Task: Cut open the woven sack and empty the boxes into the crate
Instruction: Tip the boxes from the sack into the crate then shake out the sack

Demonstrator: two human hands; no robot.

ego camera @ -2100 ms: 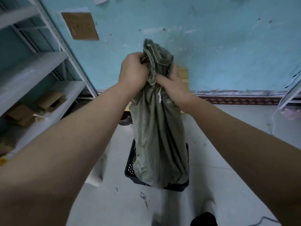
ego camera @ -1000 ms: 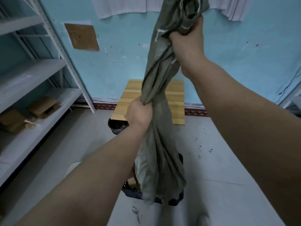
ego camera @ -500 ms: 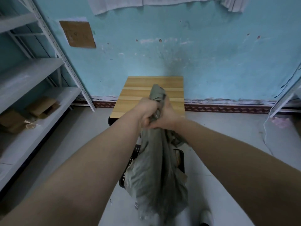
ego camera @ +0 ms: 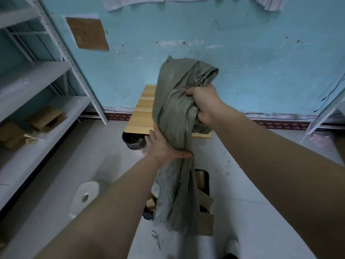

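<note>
A limp grey-green woven sack hangs in front of me, bunched and folded over at the top. My right hand clutches its upper part. My left hand grips it lower down, thumb wrapped across the cloth. The sack's frayed lower end dangles over a dark plastic crate on the floor. Brown cardboard boxes lie in the crate, partly hidden behind the sack.
A wooden slatted table stands against the blue wall with a black bin under it. Grey metal shelves with cardboard pieces run along the left. A white stool sits on the floor at left. My shoe is near the crate.
Both hands were together at the sack's top; now my right hand has risen with the folded top and my left hand has slid lower. Boxes show in the crate.
</note>
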